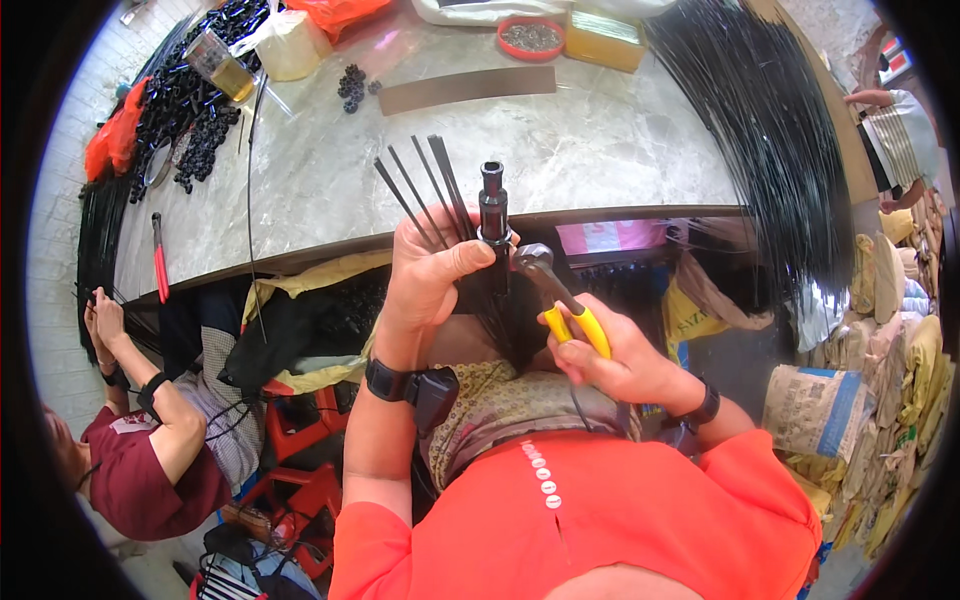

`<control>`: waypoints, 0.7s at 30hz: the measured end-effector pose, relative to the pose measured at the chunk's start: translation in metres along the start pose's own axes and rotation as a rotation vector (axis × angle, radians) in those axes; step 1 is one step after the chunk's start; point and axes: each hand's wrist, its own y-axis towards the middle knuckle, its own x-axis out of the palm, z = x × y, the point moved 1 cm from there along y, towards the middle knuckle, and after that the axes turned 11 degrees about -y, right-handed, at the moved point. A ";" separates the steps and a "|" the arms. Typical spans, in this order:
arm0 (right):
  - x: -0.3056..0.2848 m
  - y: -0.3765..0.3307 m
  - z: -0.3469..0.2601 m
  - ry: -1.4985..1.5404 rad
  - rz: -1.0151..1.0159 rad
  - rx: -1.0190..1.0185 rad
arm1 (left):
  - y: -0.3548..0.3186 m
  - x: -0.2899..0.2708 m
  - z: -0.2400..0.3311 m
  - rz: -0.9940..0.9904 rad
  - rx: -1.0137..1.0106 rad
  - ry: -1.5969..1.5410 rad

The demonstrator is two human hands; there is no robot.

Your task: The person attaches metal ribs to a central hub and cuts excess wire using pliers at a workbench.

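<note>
Above the near edge of the grey table, my left hand (425, 275) is closed round a black stepped tubular part (493, 205), which stands upright with its open end on top. Several thin black strips (432, 190) fan up and away from the same grip, and their lower ends hang beneath it. In my right hand (625, 350) are pliers (565, 305) with yellow handles and a dark metal head. The pliers' head is beside the lower part of the tube, close to my left fingers. Whether the jaws touch the tube or a strip I cannot tell.
Long black rods (765, 120) hang over the table's right side. Small black parts (175, 110) lie heaped at the far left, near a red-handled tool (160, 260). A red dish (530, 38) stands at the back. A co-worker (150, 450) sits at the left.
</note>
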 end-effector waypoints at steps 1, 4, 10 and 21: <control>-0.002 -0.001 -0.007 -0.025 0.028 -0.014 | -0.001 0.003 0.001 0.005 0.003 0.013; -0.010 -0.001 -0.007 -0.212 0.111 -0.098 | -0.006 0.007 0.001 0.029 0.004 0.020; -0.012 0.002 -0.009 -0.557 0.261 -0.263 | -0.020 0.018 0.002 0.141 0.065 0.104; -0.005 0.007 -0.006 -0.814 0.434 -0.406 | -0.033 0.030 0.001 0.139 0.158 0.111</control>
